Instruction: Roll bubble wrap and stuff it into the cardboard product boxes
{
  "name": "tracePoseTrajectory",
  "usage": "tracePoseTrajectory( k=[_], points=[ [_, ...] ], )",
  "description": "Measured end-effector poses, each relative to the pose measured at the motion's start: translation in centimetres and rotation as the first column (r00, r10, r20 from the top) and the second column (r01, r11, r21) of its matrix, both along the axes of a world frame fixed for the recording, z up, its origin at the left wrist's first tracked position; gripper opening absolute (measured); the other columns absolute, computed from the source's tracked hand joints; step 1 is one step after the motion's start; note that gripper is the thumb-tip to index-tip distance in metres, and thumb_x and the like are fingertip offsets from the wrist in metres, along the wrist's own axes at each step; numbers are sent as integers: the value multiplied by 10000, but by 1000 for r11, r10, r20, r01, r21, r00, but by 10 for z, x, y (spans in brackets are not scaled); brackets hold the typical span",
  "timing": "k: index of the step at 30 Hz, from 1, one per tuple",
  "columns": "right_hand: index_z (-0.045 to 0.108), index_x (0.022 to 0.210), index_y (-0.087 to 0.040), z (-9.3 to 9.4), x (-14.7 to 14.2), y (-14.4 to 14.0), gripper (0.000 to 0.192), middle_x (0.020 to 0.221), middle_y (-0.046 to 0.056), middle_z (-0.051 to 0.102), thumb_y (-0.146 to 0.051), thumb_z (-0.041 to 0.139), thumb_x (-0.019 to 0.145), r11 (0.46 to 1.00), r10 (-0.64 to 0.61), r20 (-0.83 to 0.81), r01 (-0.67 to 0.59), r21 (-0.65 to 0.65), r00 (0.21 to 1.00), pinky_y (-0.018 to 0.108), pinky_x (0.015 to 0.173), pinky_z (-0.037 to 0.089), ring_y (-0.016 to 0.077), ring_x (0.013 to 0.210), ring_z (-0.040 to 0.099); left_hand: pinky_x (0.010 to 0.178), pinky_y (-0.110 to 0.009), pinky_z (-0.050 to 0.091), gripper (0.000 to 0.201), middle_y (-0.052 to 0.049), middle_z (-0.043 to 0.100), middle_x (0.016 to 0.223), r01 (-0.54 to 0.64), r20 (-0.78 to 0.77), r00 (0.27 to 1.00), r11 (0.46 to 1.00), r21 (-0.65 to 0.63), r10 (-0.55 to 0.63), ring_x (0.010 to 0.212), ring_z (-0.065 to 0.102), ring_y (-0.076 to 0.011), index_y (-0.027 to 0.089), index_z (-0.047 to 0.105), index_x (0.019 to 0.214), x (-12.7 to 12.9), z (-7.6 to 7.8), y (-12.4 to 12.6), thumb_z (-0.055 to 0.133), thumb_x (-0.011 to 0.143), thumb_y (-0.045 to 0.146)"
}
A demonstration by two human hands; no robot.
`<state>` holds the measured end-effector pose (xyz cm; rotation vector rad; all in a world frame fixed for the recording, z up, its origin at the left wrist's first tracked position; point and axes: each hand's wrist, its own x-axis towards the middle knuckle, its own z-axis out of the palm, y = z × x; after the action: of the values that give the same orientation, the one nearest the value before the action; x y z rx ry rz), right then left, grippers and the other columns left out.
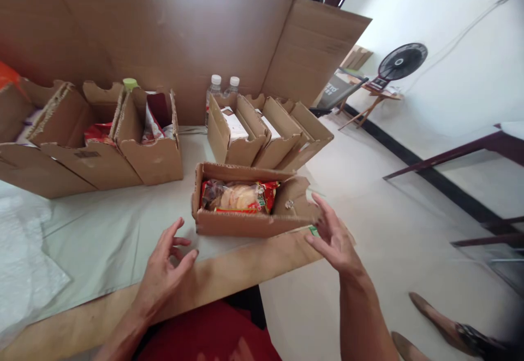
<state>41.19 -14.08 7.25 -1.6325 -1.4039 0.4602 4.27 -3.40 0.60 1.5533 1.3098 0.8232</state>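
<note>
In front of me a long, open cardboard box (233,226) lies near the table's front edge. Inside it is a red and clear plastic food packet (239,197) with pale round pieces showing through. My left hand (170,254) hovers just left of the box, fingers curved and apart, holding nothing. At the box's right end is my right hand (333,235), thumb and fingers spread around the corner. Whether its fingertips touch the cardboard I cannot tell.
Cardboard bins (151,159) with packets stand at left, slimmer cardboard bins (241,151) at right. Two white-capped bottles (215,90) stand behind, before a tall cardboard panel (184,39). Clear plastic wrap (28,262) lies at left. A fan (401,61) and another person's feet (434,314) are right.
</note>
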Motion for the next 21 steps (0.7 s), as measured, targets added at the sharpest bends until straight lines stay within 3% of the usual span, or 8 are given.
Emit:
tracePoseTrajectory(
  k=[1, 3, 6, 9, 16, 19, 21],
  points=[
    [462, 1529, -269, -12, 2, -3, 761, 1467, 130, 625, -469, 735, 848, 999, 21, -72, -23, -26, 997, 419, 995, 581, 269, 1221, 688, 593, -313, 554, 772, -84, 739, 1016, 19, -9, 1000, 1000, 8, -19, 671, 663, -172, 185, 502, 1455, 7, 1, -1, 701, 784, 510],
    [514, 1469, -238, -34, -3, -4, 774, 1418, 151, 659, -529, 780, 803, 993, 43, -137, -57, -100, 990, 446, 986, 585, 296, 1203, 694, 579, -317, 534, 699, -43, 721, 918, 70, -40, 997, 997, 20, -70, 593, 607, -155, 186, 538, 1375, 22, 1, 0, 705, 774, 502],
    [685, 1142, -187, -54, -23, 14, 533, 1124, 139, 775, -564, 783, 778, 982, -47, -86, 30, -188, 995, 461, 904, 597, 319, 1041, 727, 534, -301, 482, 395, 0, 661, 783, 98, -92, 991, 994, 54, -93, 540, 551, -147, 209, 596, 1044, 38, -1, 6, 648, 813, 524],
    [678, 1026, -181, -58, -43, 48, 402, 1020, 112, 780, -520, 732, 817, 987, -75, -95, 60, -151, 993, 429, 846, 587, 292, 946, 720, 529, -295, 469, 333, 10, 604, 726, 12, -114, 994, 993, 114, 1, 572, 566, -165, 233, 533, 867, 41, -2, 16, 596, 836, 558],
    [637, 1081, -180, -56, -68, 133, 467, 1047, 109, 765, -529, 721, 783, 985, 85, -146, -105, -135, 986, 393, 828, 568, 258, 926, 694, 604, -311, 476, 354, 7, 631, 746, -144, -166, 972, 978, 153, 169, 631, 619, -192, 226, 568, 953, 11, 0, 54, 570, 853, 566],
    [635, 1107, -171, -65, -73, 144, 521, 1062, 130, 767, -567, 714, 777, 988, 48, -174, -73, -138, 984, 414, 841, 578, 273, 938, 710, 663, -318, 498, 372, 1, 660, 766, -190, -128, 970, 973, 130, 206, 657, 633, -189, 199, 606, 1078, 11, -4, 65, 564, 875, 507],
    [643, 1130, -169, -75, -74, 135, 534, 1109, 149, 762, -580, 699, 795, 992, -24, -161, 4, -127, 987, 419, 814, 588, 274, 915, 724, 676, -316, 513, 436, -11, 684, 791, -182, -62, 980, 980, 85, 188, 687, 649, -188, 168, 604, 1218, 12, -8, 68, 555, 892, 453]
  ],
)
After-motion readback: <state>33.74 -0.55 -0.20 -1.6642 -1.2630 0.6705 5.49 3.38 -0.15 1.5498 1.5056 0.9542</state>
